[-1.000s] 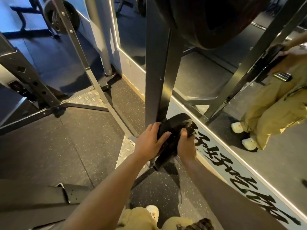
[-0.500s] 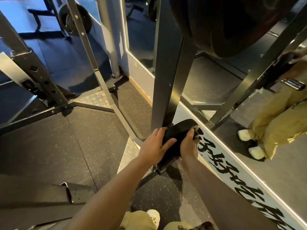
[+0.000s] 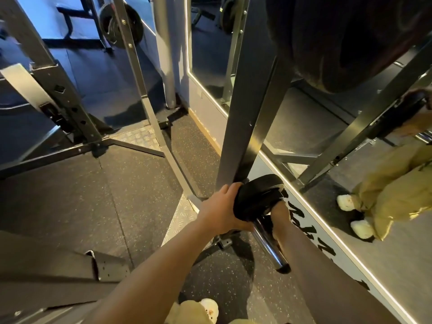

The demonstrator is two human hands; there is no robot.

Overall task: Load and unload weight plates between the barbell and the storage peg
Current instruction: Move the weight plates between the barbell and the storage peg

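Fingers (image 3: 230,190) of my left hand (image 3: 219,212) curl over the small plate's (image 3: 256,197) rim, right hand (image 3: 279,212) gripping opposite, steadying it square on the chrome storage peg (image 3: 268,242) near the upright (image 3: 243,118).

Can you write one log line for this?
left hand: grips plate | right hand: grips plate | plate: on peg
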